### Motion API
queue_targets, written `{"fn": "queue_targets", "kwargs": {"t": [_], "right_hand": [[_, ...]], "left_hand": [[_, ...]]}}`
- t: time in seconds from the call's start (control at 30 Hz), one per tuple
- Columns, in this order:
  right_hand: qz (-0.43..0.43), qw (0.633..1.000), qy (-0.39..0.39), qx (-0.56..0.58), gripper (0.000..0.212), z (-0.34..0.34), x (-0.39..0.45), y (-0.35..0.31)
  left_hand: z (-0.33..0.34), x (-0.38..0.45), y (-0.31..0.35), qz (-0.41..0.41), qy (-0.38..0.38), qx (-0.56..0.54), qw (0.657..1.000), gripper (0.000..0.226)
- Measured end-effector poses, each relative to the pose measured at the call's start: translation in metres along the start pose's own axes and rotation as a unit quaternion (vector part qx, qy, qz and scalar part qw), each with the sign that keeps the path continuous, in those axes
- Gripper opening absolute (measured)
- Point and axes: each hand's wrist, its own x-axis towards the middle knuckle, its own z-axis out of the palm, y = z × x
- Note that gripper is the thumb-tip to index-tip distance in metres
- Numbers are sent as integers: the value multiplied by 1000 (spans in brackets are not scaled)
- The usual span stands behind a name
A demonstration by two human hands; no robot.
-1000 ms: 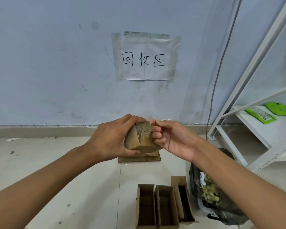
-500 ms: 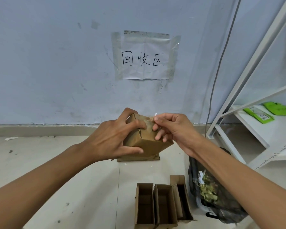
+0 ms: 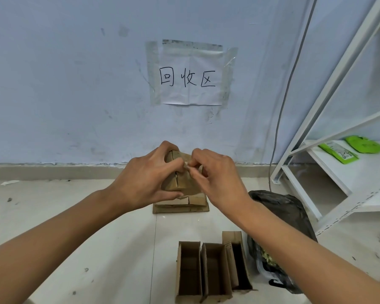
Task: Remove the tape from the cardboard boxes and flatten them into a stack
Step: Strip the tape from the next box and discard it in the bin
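Observation:
A small brown cardboard box is held up in front of the wall, above the floor. My left hand grips it from the left, fingers over its top and thumb under it. My right hand is at the box's upper right, its fingertips pinching at a pale strip of tape on the box. Under the hands a low stack of flattened cardboard lies on the floor by the wall. Three open-topped small boxes stand side by side on the floor near me.
A black plastic bag with scraps sits on the floor to the right of the boxes. A white metal shelf stands at the right with green packets on it. A paper sign is taped to the wall.
The box has been turned in my hands and raised slightly. My right hand shifted from the box's top corner to pinching the tape at its upper face, closer to my left fingers.

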Motion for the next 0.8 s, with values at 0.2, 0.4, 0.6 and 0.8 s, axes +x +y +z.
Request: {"fn": "queue_targets", "kwargs": {"t": [0.2,0.4,0.6,0.8], "right_hand": [[89,990,-31,109,19,8,-1,-8],[276,870,-116,392,11,-2,4,-8],[300,861,-112,396,28,4,5,-12],[211,949,-64,224,28,12,5,-10]], "left_hand": [[-6,-7,-5,-17,13,6,1000,54],[-7,-14,-9,-10,9,-13,1000,55],[-7,-14,-4,-5,22,-63,998,54],[-3,-18,-4,-36,66,-166,983,54]]}}
